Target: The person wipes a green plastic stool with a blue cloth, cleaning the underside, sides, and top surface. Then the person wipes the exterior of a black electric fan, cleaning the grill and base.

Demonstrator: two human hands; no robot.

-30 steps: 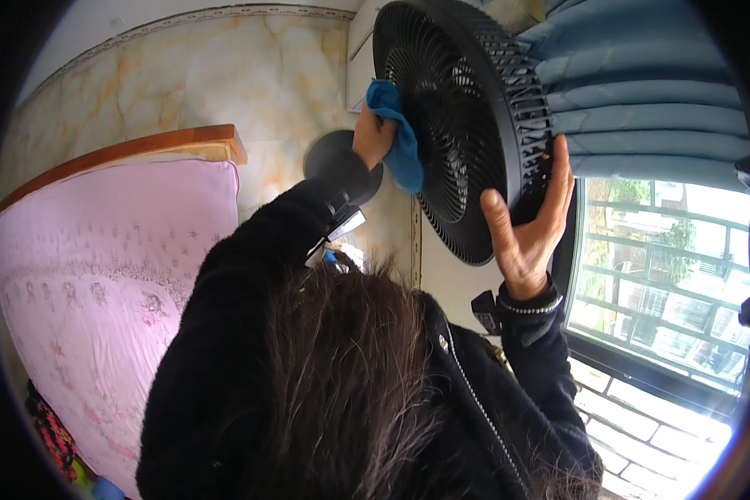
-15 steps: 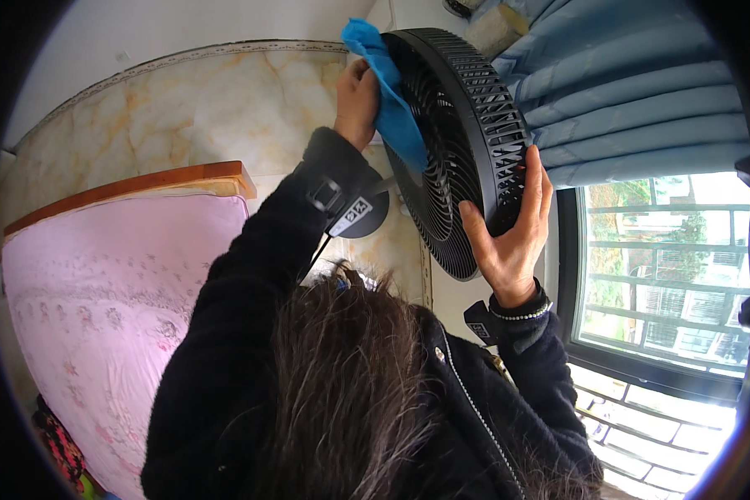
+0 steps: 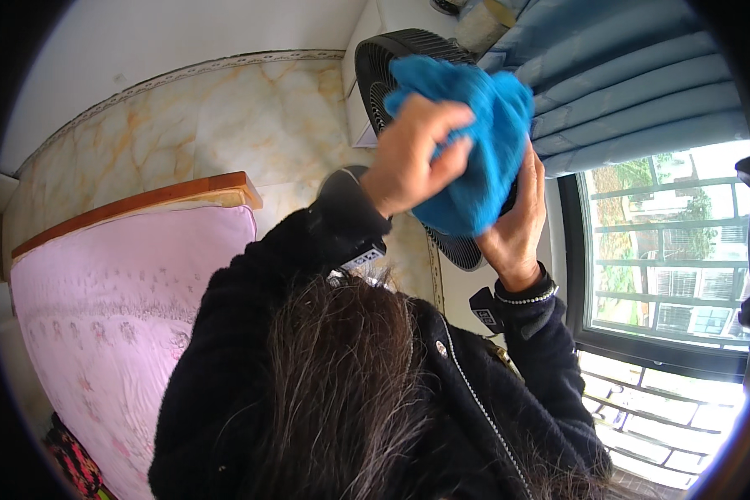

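A black round fan (image 3: pixel 377 65) with a ribbed grille is tilted up in front of me, largely covered by a bright blue cloth (image 3: pixel 483 137). My left hand (image 3: pixel 421 154) has its fingers closed on the cloth, which is bunched and spread over the fan's side. On the fan's lower right, my right hand (image 3: pixel 515 225) grips the rim. Some of its fingers are hidden behind the cloth and the fan.
To the left lies a bed with a pink floral cover (image 3: pixel 133 308) and a wooden edge board (image 3: pixel 142 204). Blue curtains (image 3: pixel 633 92) hang at the upper right, above a barred window (image 3: pixel 667 250). A marbled tile surface (image 3: pixel 250 125) extends behind the bed.
My left hand has swept the cloth rightward, from the fan's left face across its front and over the rim. My right hand stays at the rim.
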